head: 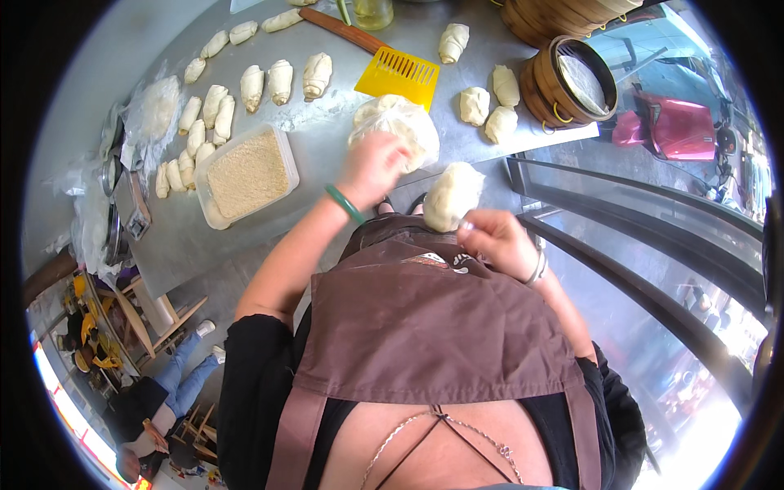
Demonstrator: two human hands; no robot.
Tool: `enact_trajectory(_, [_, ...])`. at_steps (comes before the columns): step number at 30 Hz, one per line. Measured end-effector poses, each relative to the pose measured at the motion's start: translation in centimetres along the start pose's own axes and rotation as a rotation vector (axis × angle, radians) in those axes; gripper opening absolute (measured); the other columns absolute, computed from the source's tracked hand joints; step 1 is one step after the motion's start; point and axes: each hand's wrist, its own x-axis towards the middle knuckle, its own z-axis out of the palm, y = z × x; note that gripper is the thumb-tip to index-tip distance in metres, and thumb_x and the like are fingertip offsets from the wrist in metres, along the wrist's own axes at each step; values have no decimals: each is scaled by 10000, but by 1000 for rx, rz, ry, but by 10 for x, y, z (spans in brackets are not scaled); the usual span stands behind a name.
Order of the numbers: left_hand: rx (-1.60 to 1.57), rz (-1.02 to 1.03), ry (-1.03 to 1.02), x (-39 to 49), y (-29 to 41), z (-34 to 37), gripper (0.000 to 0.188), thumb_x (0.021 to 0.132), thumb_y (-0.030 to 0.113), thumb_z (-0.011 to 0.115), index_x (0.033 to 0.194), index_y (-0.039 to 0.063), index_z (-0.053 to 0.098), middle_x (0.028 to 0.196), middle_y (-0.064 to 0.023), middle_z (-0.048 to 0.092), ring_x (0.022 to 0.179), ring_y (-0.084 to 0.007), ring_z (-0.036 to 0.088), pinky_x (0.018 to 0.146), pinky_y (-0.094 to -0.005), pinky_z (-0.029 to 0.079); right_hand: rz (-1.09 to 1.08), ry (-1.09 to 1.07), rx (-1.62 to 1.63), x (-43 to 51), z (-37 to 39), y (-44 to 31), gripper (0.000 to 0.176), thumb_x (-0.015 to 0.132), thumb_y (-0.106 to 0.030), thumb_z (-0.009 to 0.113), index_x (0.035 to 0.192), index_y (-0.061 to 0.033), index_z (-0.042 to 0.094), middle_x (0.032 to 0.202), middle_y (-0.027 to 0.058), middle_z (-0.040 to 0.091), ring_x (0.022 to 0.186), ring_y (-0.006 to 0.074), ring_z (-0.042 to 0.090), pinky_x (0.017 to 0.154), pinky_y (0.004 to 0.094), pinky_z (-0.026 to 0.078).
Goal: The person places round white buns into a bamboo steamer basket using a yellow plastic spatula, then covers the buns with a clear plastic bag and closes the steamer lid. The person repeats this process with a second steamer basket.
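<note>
My left hand (pixel 375 164), blurred, is over a mass of dough in clear plastic film (pixel 398 125) at the table's near edge; its grip cannot be made out. My right hand (pixel 497 240) is closed at the lower right side of a filled clear plastic bag or wrap (pixel 454 196), pale like dough, in front of my apron. A yellow slotted plastic scraper (pixel 404 75) with a wooden handle lies just beyond the dough. Rolled dough pieces (pixel 280 82) lie in rows on the left, more dough pieces (pixel 474 106) on the right.
A plastic tub of tan crumbly powder (pixel 248 174) stands on the steel table (pixel 184 245) at left. Bamboo steamers (pixel 566 86) stand at the right end. Plastic film (pixel 153 116) lies at the far left. A dark metal frame with glass (pixel 637 202) is at right. A person is farther off, lower left.
</note>
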Motion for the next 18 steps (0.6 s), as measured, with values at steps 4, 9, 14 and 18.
enact_trajectory(4, [279,-79,228,20,-44,-14,48,755,83,586,795,72,610,814,-104,617,813,-324,559,720,-405,470,-232,-114,615,21,-19,9,492,892,-200,566,1308,22,426,843,48,603,610,79,492,549,197,402])
enact_trajectory(9, [310,-68,246,28,-48,3,193,716,119,653,908,123,641,865,-99,585,855,-309,541,744,-391,470,-200,-51,754,88,-15,-1,636,878,-214,585,1373,37,274,939,120,598,565,113,474,502,232,387])
enact_trajectory(14, [296,78,219,36,-39,1,254,695,149,684,946,156,646,811,-81,538,820,-291,525,724,-378,467,-80,394,341,163,-16,8,500,873,-211,595,1253,59,413,923,95,599,503,96,474,481,240,413])
enact_trajectory(18, [301,113,109,35,-37,-6,254,724,136,662,977,128,637,823,-88,549,816,-301,524,708,-402,424,-8,573,135,203,-19,4,299,851,-236,636,925,51,591,746,73,599,430,95,461,395,251,391])
